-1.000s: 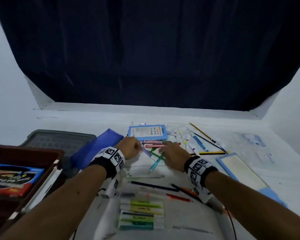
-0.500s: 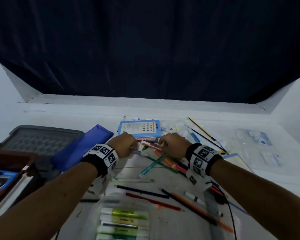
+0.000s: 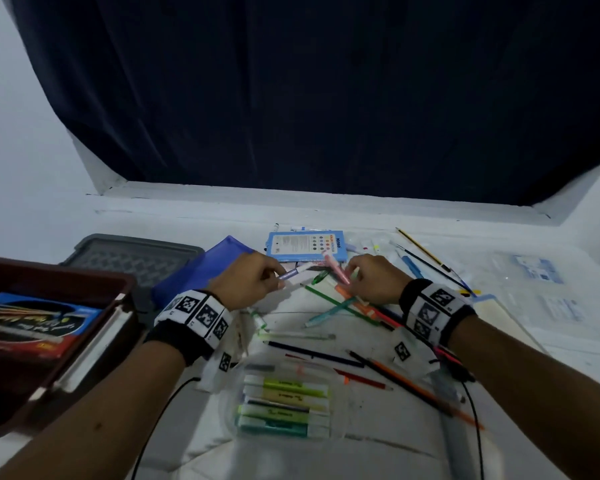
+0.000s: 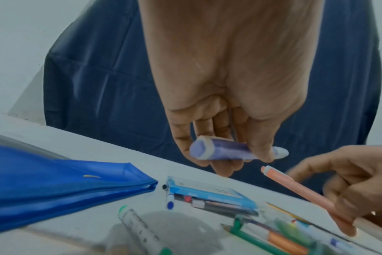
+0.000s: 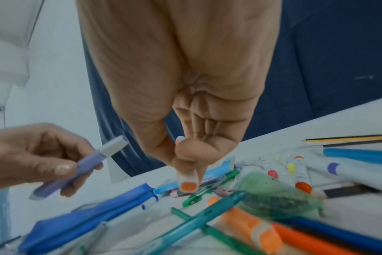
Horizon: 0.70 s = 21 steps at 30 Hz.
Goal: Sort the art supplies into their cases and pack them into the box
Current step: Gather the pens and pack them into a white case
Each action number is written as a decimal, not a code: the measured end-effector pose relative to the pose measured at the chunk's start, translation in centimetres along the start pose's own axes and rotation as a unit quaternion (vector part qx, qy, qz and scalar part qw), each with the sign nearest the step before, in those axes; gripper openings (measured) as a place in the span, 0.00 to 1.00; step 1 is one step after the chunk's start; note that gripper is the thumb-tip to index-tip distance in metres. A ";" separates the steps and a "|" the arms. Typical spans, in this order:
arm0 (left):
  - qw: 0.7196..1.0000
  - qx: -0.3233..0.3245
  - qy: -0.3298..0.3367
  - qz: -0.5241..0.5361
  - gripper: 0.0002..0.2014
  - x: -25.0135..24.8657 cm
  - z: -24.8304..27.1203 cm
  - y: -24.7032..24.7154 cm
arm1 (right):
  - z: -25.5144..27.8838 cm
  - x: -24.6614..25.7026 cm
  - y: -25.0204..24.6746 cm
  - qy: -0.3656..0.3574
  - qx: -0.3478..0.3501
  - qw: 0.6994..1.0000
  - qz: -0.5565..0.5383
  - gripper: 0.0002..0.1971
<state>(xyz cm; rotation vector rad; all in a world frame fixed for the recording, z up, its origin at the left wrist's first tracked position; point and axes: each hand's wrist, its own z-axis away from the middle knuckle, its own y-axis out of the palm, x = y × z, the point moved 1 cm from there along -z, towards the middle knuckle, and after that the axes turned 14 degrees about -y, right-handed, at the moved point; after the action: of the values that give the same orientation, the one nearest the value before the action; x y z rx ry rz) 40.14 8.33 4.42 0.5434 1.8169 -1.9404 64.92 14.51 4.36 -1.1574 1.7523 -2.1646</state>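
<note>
The sorting looks well short of finished. A clear case (image 3: 284, 403) near the front of the tabletop (image 3: 378, 455) already holds a row of highlighters, and the brown box (image 3: 59, 344) at the left has a printed pack lying in it, but a heap of loose pens (image 3: 340, 306) and pencils still lies crossed over one another mid-table, with more markers, a brush and pencils farther back on the right. The blue pouch (image 3: 205, 268) and the light-blue pencil tin (image 3: 305, 245) lie beyond the hands; whether either is filled cannot be told. The left hand (image 3: 246, 282) hangs just above the tabletop, palm down, thumb and curled fingers pinching a purple highlighter (image 4: 236, 150) by its barrel, its pale cap pointing toward the other hand. The right hand (image 3: 374, 282), close beside it over the heap, has fingers curled round a salmon highlighter (image 4: 305, 196), held steeply tilted; a second pale barrel seems to sit in the same grip, though that is hard to make out. Both wrists are raised off the surface, forearms converging. By my judgement these two belong with the highlighters in the clear case.
</note>
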 end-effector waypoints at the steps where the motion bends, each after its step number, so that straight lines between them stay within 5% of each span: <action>1: 1.000 -0.006 0.006 0.010 0.08 -0.1 0.7 0.0 | 1.2 0.4 0.0 -0.015 -0.024 0.999 -0.030 0.17; 3: 0.999 -0.011 0.024 0.042 0.11 -0.4 2.3 0.2 | 3.8 1.4 0.4 -0.049 -0.067 0.993 -0.084 0.30; 7: 0.995 0.017 0.061 0.072 0.10 -0.8 5.7 0.8 | 8.5 3.3 2.2 -0.030 -0.087 0.985 -0.144 0.11; 11: 0.991 0.052 0.039 0.121 0.09 -0.2 8.0 1.2 | 11.3 3.6 4.3 0.029 -0.087 0.980 -0.177 0.11; 16: 0.980 0.067 0.026 0.188 0.10 -0.5 10.9 1.1 | 14.3 4.3 6.1 0.026 -0.147 0.984 -0.093 0.11; 21: 0.970 0.127 0.022 0.207 0.27 -0.6 13.0 1.3 | 16.3 4.8 7.8 0.025 -0.163 0.986 0.008 0.18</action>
<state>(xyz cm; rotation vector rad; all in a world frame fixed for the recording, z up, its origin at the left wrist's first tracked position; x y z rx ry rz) 41.41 -4.71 4.55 0.9694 1.3455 -1.8801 68.94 -3.32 0.32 -1.1553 2.1914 -1.9625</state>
